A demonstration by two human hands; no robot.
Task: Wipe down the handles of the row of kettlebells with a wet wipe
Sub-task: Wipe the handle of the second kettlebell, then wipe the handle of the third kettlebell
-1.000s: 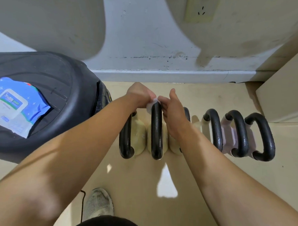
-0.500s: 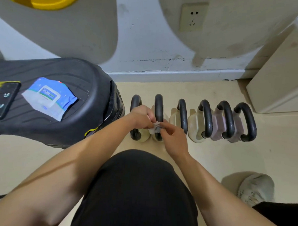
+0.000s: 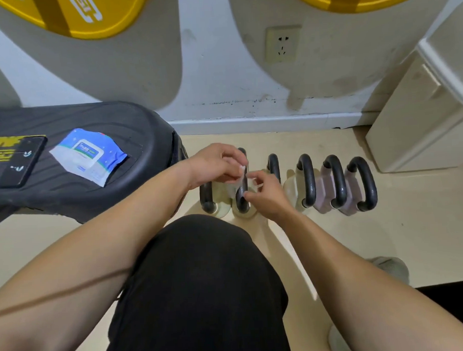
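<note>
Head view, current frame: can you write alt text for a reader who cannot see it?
Both hands, left hand and right hand, pinch a white wet wipe around the black handle of the second kettlebell in a floor row of six. A blue wipe packet lies on a black bench.

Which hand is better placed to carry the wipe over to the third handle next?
Probably the right hand. It pinches the wet wipe at the second handle, right beside the third handle. The left hand sits on the far side and would have to cross.
</note>
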